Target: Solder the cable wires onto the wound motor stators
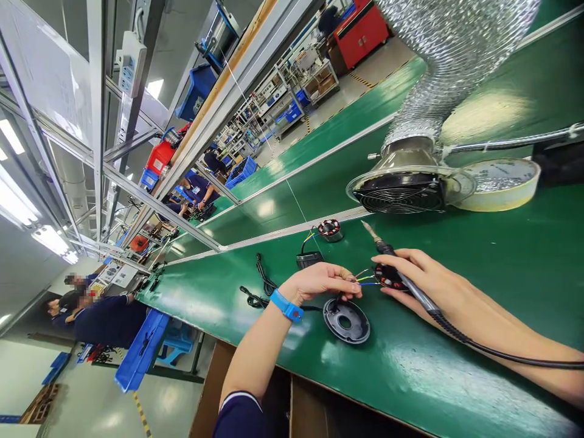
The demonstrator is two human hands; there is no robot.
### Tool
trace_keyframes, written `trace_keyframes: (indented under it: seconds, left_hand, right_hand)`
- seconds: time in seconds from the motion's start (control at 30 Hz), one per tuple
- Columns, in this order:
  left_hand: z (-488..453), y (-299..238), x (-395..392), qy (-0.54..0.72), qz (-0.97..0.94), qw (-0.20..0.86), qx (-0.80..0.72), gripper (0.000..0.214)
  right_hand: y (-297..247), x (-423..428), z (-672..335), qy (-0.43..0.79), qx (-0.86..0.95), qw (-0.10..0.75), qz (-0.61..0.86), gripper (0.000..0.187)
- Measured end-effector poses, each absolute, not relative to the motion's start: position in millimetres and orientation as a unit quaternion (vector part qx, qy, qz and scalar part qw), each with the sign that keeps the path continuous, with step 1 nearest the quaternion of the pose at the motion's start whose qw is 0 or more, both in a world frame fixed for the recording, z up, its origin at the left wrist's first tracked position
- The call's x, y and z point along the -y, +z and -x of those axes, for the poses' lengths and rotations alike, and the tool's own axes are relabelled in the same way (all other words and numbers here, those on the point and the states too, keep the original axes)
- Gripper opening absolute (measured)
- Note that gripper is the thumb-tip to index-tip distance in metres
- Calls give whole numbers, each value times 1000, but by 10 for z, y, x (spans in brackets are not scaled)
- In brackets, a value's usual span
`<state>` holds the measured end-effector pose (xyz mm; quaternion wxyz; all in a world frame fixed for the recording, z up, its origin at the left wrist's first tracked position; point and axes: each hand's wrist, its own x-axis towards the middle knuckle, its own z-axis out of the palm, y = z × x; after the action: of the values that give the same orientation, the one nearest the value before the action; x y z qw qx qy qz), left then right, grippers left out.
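Observation:
My left hand [322, 281] pinches thin coloured wires [366, 278] between thumb and fingers; a blue strap [286, 306] circles that wrist. Those wires run to a ring-shaped motor stator [387, 277] in my right hand [433, 292]. The same hand also grips a soldering iron [418, 296], its tip pointing up and left, away from the wires. Below my left fingers a round black metal cover [331, 321] with a central hole lies on the green bench [410, 383]. Behind them are a second stator [330, 230] and a small black box [309, 260] joined by wires.
A fan in a round hood [399, 191] on a foil duct [424, 97] stands at the back right, beside a large tape roll [515, 198]. Black cables [266, 281] lie left of my hands. Co-workers [198, 187] sit further off. A metal frame rises at left.

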<state>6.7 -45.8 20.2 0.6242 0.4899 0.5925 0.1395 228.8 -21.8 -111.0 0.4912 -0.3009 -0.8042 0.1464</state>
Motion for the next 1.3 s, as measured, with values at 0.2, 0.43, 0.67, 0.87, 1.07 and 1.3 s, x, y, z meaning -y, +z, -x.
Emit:
trace_keyframes:
  seconds: [0.2,0.43,0.67,0.87,1.07,1.3]
  left_hand:
    - [-296,103,434,147,-475,613,-613,60]
    - [-270,222,470,161,-480,610,-610,67]
    - [-97,188,500,193,-451,627,-605,68]
    - [-290,120,500,225,-436,591,-641,56]
    - [-277,183,518,222,-427,623,-617,57]
    - [-365,105,587,286,-458,565,-624,64]
  right_hand:
    - [-1076,286,-2257,167,792,505,299,36]
    - [-1124,265,-2178,172,783,522,293,39]
    - [-1099,283,-2182,201,776,526,285,37]
    - [-1077,301,-2213,180,781,520,296,36]
    - [-1100,297,-2222,178,789,504,304,37]
    - [-1259,240,-2160,171,782,515,307,42]
